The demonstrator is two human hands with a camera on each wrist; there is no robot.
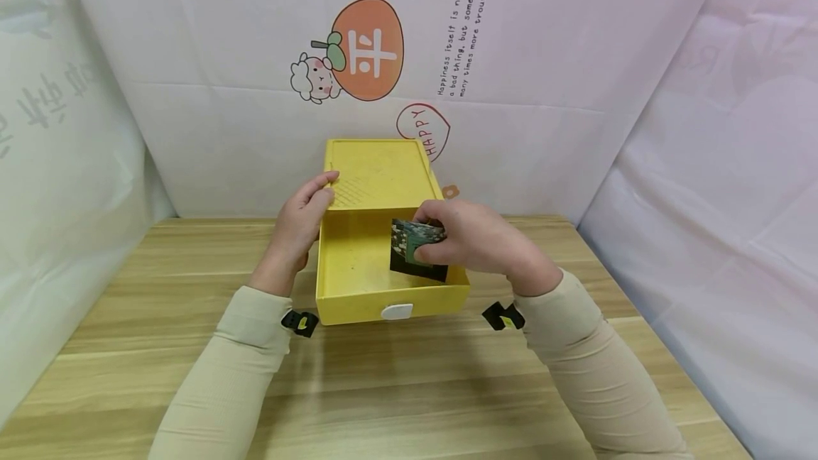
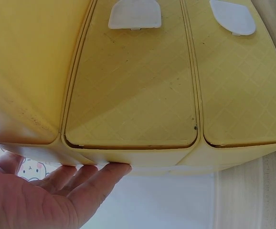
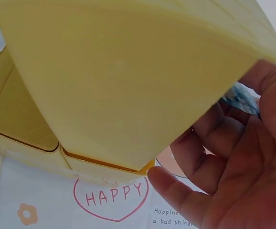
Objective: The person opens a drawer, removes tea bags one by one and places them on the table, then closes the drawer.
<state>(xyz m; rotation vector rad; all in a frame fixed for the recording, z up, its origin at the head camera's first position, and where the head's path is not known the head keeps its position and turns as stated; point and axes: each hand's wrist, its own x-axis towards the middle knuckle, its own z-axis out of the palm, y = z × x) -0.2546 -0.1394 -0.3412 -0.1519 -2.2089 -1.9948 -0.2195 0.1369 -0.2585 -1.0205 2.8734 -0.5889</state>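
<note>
A yellow drawer cabinet point(image 1: 382, 169) stands on the table with its top drawer point(image 1: 393, 309) pulled out. My left hand point(image 1: 302, 222) steadies the cabinet's left side, fingers extended along it and touching its edge; in the left wrist view the left hand point(image 2: 57, 195) lies beside the drawer fronts. Over the right part of the drawer, my right hand point(image 1: 476, 240) pinches a flat, dark, mottled item with a green patch point(image 1: 418, 250), its exact kind unclear. The right wrist view shows the right hand point(image 3: 243, 148) beside the drawer's wall, with only a bluish patterned bit of the item visible.
Below the pulled-out drawer, more drawer fronts point(image 2: 133, 86) with white tabs point(image 2: 135, 14) are shut. The wooden table point(image 1: 377, 389) extends in front. A printed white cloth point(image 1: 243, 34) hangs close behind the cabinet and at both sides.
</note>
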